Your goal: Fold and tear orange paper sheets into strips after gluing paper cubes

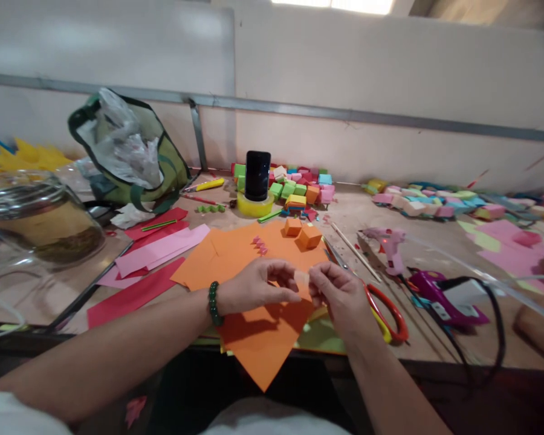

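We see a small pale strip (301,278) between both hands, above the orange sheet (260,359). Right hand (344,299) is nearer: thumb and fingertips pinch the strip's right end. Left hand (252,284) is curled, thumb apart from fingers; its fingertips sit right at the strip's left end, contact we can't tell. Long axis looks side to side, hand to hand, but blurry. Orange cubes (310,236) lie beyond, scissors (396,320) beside our right wrist.

on the table (353,208), paper sheets (226,266) front and centre with cubes (310,237) on top, jar (68,232) and bag (174,172) to the left, phone (258,175) on tape roll (249,207) behind, scissors (401,320) and glue gun (393,251) right.
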Available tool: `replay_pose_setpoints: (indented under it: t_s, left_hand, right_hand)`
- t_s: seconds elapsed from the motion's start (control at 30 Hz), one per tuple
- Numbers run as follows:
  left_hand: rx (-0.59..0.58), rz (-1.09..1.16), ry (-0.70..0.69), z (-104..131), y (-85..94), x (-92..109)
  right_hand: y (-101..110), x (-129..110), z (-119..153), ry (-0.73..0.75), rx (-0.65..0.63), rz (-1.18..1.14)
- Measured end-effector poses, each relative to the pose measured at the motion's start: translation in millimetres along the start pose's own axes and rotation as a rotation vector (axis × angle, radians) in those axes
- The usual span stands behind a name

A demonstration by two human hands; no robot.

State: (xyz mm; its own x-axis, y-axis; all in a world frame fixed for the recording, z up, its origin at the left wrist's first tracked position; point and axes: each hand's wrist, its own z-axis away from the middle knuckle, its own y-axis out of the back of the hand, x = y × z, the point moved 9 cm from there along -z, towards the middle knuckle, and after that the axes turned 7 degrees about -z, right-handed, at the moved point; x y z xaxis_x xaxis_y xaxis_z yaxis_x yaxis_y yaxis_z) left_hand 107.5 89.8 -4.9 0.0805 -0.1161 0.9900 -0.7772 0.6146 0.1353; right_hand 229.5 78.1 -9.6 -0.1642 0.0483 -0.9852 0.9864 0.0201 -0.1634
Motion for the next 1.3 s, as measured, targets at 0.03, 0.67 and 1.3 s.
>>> replay_pose_setpoints:
  t_s: [0.03,0.67,1.3]
  left_hand:
    - [0.014,0.029,0.001,-1.1,1.8,-1.6]
    - [-0.195,0.155,0.151,5.4,-24.1,-12.1]
    - [-0.006,0.142,0.204,2.4,-4.3,-20.3]
  right_hand:
    - [-0.3,3.6,-0.4,-0.045,-0.005,-0.051]
    - [-7.9,-20.5,10.7,0.287,0.076,0.385]
    - [-17.0,-36.1,16.9,0.517,0.005,0.556]
